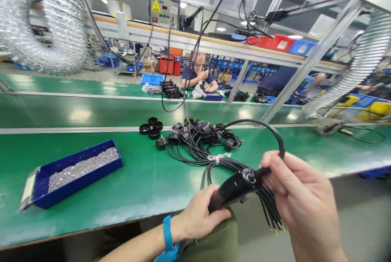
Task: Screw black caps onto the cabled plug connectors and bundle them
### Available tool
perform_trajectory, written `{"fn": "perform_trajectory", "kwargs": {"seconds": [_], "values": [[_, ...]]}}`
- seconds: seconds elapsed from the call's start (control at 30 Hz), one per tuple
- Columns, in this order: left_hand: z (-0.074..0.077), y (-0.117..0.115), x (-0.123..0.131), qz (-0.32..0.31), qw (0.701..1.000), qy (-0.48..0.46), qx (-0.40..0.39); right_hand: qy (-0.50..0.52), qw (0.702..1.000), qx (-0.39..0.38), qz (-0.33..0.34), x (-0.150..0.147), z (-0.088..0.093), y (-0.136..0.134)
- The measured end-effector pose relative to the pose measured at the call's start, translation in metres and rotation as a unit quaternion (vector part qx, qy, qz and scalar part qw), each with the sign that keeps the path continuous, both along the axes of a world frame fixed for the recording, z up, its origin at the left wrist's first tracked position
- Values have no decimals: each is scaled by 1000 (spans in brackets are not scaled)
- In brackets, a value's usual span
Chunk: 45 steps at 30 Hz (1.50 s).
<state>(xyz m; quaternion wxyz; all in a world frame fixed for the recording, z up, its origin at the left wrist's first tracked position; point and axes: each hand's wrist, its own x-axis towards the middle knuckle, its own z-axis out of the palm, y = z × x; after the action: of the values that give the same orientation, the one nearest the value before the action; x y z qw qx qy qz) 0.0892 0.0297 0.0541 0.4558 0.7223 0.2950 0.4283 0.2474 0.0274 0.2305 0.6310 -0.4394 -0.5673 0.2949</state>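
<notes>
My left hand (200, 211), with a blue band at the wrist, is wrapped round a black electric screwdriver (233, 188). The tool is tilted above the bench's front edge, its tip hidden by the hand. My right hand (305, 201) is closed on the tool's black cord (278, 139) close to its upper end. From there the cord arches back over the bench and upward. Behind the tool lies a tied bundle of black cables (195, 152) with black round fittings at the far end. Its bare wire ends (277, 227) hang over the edge below my right hand.
A blue tray (76, 180) of small metal parts lies left on the green bench (146, 188). Several black rings (154, 133) sit near the back ledge. Overhead are a control box (165, 11) and foil ducts (64, 21). A person (198, 76) sits across.
</notes>
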Motion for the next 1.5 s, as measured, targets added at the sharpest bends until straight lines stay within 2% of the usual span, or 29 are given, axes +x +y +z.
{"fn": "perform_trajectory", "kwargs": {"seconds": [0.13,0.2,0.27,0.33,0.37,0.43,0.53,0.63,0.67,0.73,0.77,0.83,0.93,1.0,1.07,1.17,1.3,1.4,1.5], "values": [[-15,-22,-5,-53,988,-76,-121,72,997,-11,-32,-3,-35,-10],[-20,-31,-9,-91,968,-124,-201,127,992,-18,-20,-8,-59,-15],[-24,-37,-13,-137,937,-168,-273,164,985,-41,20,-17,-89,-23],[-30,-40,-16,-172,918,-203,-294,178,979,-80,62,-31,-121,-34],[-33,-41,-17,-177,918,-212,-285,165,977,-100,93,-38,-135,-39],[-40,-41,-18,-151,938,-199,-242,113,971,-119,172,-50,-155,-49],[-45,-41,-20,-100,979,-119,-129,54,962,-102,246,-56,-160,-58],[-40,-43,-26,-123,989,-59,-57,34,969,-75,232,-43,-158,-61],[-39,-45,-30,-104,992,-46,-48,40,972,-67,222,-37,-160,-61],[-42,-52,-38,-2,999,18,-30,76,975,-65,198,-23,-168,-61],[-47,-56,-41,63,995,73,-14,100,975,-70,186,-18,-174,-61],[-63,-63,-44,162,967,196,27,150,971,-96,157,-11,-183,-62],[-90,-68,-41,205,934,283,74,216,956,-130,149,-14,-192,-60],[-100,-65,-35,199,937,278,66,238,946,-156,157,-22,-195,-58],[-104,-61,-29,163,958,237,23,230,942,-194,151,-29,-197,-54],[-100,-58,-24,111,983,135,-61,199,943,-243,115,-32,-205,-50],[-90,-67,-31,134,979,62,-143,167,941,-286,72,-30,-219,-49],[-77,-71,-42,148,979,75,-117,169,928,-318,91,-38,-226,-50],[-64,-67,-51,155,978,135,-12,186,917,-329,127,-53,-227,-49]]}}
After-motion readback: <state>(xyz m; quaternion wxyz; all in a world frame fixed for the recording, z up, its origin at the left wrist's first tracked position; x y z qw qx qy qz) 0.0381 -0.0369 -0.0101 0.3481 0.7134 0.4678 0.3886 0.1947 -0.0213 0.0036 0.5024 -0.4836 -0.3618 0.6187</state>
